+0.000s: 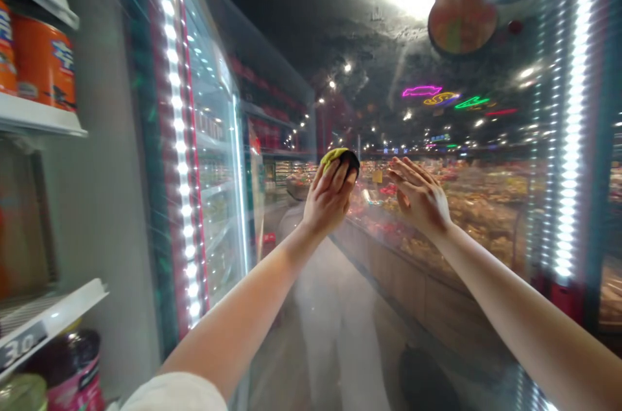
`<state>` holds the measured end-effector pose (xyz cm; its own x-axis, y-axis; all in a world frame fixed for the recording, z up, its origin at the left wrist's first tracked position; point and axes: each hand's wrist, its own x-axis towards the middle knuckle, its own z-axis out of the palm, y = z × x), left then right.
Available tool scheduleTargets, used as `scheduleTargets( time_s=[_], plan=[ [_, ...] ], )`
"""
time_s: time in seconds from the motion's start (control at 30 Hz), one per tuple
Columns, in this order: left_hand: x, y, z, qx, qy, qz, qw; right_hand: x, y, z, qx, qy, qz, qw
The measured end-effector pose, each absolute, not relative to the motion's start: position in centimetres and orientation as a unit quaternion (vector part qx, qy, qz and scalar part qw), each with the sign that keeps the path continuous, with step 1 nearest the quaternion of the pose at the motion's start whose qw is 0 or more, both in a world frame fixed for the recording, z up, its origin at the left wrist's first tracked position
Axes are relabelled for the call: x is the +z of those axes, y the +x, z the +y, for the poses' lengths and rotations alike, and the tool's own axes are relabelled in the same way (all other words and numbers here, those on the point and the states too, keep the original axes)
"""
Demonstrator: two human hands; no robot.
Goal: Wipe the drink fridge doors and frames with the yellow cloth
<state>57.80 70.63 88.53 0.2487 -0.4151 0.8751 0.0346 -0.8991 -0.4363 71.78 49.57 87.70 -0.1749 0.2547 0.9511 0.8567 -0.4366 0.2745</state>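
Note:
In the centre of the head view my left hand [330,194] has its fingers wrapped over a yellow and black cloth [335,157], holding it up at a large glass pane [359,307]. To its right is my right hand [420,196], raised with fingers stretched out and nothing in it. Its fingertips are at or close to the glass; whether they touch is unclear. Both arms reach forward. A faint reflection of a person's body shows in the pane below the hands.
Bright LED strips [177,113] run down the left side and another strip [573,113] the right. Shelves at far left hold orange packages [43,61] and a dark bottle with a pink label [80,372]. Blurred store displays show beyond the glass.

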Motion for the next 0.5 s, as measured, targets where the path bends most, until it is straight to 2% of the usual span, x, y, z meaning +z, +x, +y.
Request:
scheduleTargets(
  time_s=[0.17, 0.23, 0.37, 0.5],
  plan=[
    [84.0, 55.1, 72.5, -0.549, -0.786, 0.146, 0.243, 87.4, 72.4, 49.5, -0.578, -0.600, -0.490, 0.258],
    [84.9, 55.1, 72.7, -0.580, -0.776, 0.112, 0.222, 87.2, 72.8, 49.5, -0.565, -0.603, -0.502, 0.257],
    [89.4, 57.9, 71.0, -0.674, -0.728, 0.013, 0.121, 87.0, 73.5, 49.6, -0.551, -0.610, -0.511, 0.252],
    [91.0, 60.8, 68.1, -0.656, -0.738, 0.064, 0.144, 87.0, 73.6, 49.5, -0.543, -0.617, -0.513, 0.248]
  ],
)
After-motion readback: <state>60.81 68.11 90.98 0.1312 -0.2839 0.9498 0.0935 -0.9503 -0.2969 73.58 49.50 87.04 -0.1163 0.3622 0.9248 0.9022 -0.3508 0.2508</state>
